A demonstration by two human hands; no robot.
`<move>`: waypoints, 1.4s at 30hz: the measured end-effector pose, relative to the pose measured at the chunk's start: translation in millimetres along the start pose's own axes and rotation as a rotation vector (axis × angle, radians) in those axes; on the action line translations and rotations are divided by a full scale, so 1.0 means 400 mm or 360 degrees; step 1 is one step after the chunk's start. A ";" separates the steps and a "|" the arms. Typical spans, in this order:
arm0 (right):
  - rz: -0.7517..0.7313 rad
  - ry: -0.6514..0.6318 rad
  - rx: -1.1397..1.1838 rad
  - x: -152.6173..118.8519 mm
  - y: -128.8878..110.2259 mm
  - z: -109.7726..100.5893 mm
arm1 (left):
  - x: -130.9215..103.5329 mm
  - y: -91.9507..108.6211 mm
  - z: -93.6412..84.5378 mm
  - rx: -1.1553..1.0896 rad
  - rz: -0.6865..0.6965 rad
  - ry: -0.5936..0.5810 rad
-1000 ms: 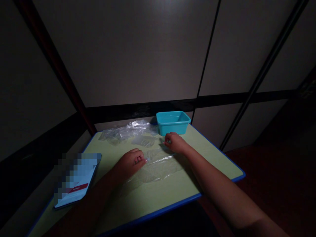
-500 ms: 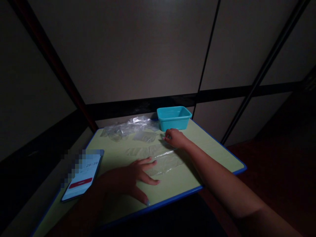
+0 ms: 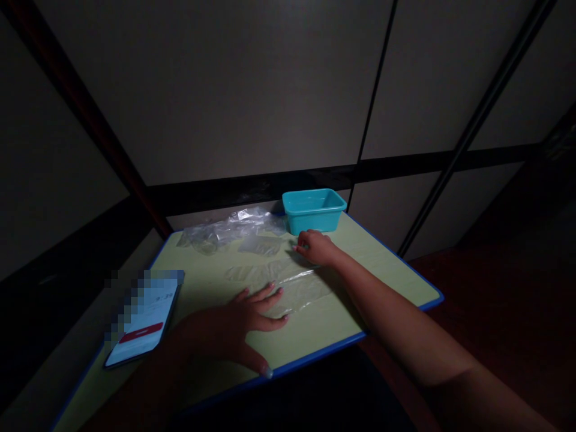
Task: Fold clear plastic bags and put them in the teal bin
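My left hand [image 3: 245,327] lies with spread fingers near the front of the table, its fingertips at the edge of a flat clear plastic bag [image 3: 299,288]. My right hand [image 3: 312,247] rests with curled fingers at the far side of that bag, just in front of a turquoise tub [image 3: 314,211]; whether anything is between its fingers is too dark to tell. A small translucent packet [image 3: 260,245] lies to the left of my right hand. Behind it is a crumpled heap of clear plastic [image 3: 234,228].
A phone [image 3: 146,327] with a lit screen lies on the left of the yellow-green table [image 3: 391,273], which has a blue edge. Dark-trimmed panels [image 3: 252,96] stand right behind the table.
The view has shifted slightly. My left hand's fingers have moved a little and remain spread. My right hand stays in nearly the same place by the tub.
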State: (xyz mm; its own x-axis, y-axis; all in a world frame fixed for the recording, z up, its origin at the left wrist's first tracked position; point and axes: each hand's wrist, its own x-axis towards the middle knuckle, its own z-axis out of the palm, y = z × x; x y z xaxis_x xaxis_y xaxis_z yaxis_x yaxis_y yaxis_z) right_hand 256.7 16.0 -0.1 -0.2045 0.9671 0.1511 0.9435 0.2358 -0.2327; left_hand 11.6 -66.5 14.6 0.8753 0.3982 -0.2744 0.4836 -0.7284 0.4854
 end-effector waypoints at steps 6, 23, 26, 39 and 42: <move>-0.0012 0.0031 0.0009 0.000 0.003 0.003 | 0.014 0.010 -0.002 -0.0049 -0.0044 0.0001; -0.0012 -0.0033 0.0025 -0.002 -0.004 0.003 | 0.010 0.032 -0.014 -0.0176 0.0017 -0.0141; -0.0012 -0.0031 0.0032 -0.003 -0.004 0.004 | 0.008 0.025 -0.011 -0.0147 0.0033 -0.0147; -0.0099 0.0045 0.0302 0.003 0.000 0.016 | 0.008 0.010 -0.024 -0.0264 -0.0031 0.0065; -0.0202 -0.0096 0.0676 0.010 0.001 0.020 | 0.009 0.000 -0.024 -0.0351 0.0019 0.0100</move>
State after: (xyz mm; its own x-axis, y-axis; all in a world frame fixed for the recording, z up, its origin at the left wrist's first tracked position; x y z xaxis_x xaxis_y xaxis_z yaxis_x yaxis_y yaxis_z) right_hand 254.2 20.6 -7.4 -0.3386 0.9288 0.1509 0.7217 0.3592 -0.5918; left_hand 14.8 -59.5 21.6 0.8764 0.4290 -0.2188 0.4567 -0.5963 0.6601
